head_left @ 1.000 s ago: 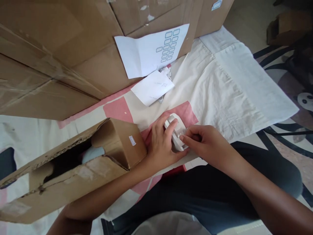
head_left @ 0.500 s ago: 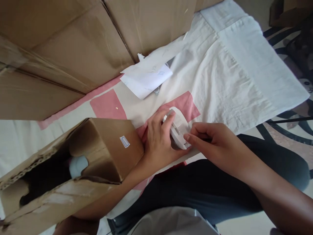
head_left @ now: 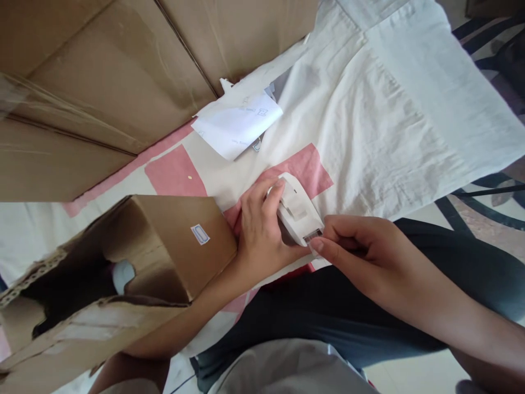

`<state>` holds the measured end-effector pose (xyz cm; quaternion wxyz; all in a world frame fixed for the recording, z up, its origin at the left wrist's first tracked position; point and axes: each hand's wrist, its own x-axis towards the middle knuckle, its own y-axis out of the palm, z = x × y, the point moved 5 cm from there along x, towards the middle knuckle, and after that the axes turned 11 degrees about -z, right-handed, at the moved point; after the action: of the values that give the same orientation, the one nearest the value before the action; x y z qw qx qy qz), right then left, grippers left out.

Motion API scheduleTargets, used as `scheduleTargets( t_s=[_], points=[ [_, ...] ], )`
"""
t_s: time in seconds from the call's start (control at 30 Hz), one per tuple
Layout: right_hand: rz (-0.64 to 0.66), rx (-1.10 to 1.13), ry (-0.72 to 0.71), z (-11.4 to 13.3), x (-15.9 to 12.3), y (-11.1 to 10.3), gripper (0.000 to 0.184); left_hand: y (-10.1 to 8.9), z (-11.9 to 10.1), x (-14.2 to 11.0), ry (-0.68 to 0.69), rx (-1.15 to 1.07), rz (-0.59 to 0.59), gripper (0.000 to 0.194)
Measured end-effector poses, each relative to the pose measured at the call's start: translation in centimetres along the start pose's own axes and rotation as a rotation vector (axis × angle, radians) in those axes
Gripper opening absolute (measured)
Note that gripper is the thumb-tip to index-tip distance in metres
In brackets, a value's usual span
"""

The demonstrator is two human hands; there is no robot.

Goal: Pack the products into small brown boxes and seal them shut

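Observation:
My left hand (head_left: 262, 219) is closed around a white tape dispenser (head_left: 297, 205), thumb and fingers on its near side and far edge. The dispenser lies tilted on the cloth, with a dark cutting end facing my right hand. A short clear strip of tape (head_left: 315, 247) comes out at that end. My right hand (head_left: 361, 246) pinches this strip between thumb and bent index finger. Its other fingers are curled under and partly hidden.
An open cardboard box (head_left: 180, 235) with a small white label stands left, over my left forearm; a pale rounded thing (head_left: 123, 275) shows inside. Large taped cartons (head_left: 102, 82) line the back. Printed paper (head_left: 238, 128) lies on the white and pink cloth (head_left: 369, 126).
My right hand has drawn slightly away from the dispenser, and a clear strip now shows between them. My left hand keeps its hold. The whole view has shifted a little.

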<state>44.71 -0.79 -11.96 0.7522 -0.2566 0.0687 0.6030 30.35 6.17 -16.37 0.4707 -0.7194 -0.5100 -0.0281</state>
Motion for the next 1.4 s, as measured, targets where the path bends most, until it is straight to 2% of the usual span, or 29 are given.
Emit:
scheduleTargets(
  t_s=[0.4, 0.7, 0.97, 1.13, 1.2, 1.27, 1.4],
  points=[
    [0.060, 0.050, 0.079, -3.5, -0.9, 0.4, 0.045, 0.0, -0.1, 0.1, 0.024, 0.035, -0.011, 0.117],
    [0.087, 0.049, 0.084, -3.9, -1.0, 0.5, 0.044, 0.0, -0.1, 0.2, 0.020, 0.026, 0.002, 0.120],
    [0.069, -0.107, -0.012, -4.1, 0.0, 0.4, 0.040, 0.0, -0.2, 0.3, 0.042, 0.047, -0.010, 0.118],
    [0.050, -0.250, -0.193, -4.3, 0.2, 0.6, 0.028, -0.2, -0.4, 0.5, 0.052, 0.070, -0.051, 0.113],
    [0.045, -0.240, -0.224, -4.5, 0.2, 0.5, 0.027, -0.1, -0.4, 0.5, 0.050, 0.057, -0.056, 0.112],
    [0.095, -0.178, -0.207, -4.4, 0.0, 0.3, 0.030, 0.0, -0.2, 0.5, 0.045, 0.040, -0.047, 0.112],
    [0.205, -0.062, -0.196, -2.4, -0.7, -0.3, 0.032, -0.1, 0.0, 0.3, 0.039, -0.026, -0.024, 0.104]
  ],
)
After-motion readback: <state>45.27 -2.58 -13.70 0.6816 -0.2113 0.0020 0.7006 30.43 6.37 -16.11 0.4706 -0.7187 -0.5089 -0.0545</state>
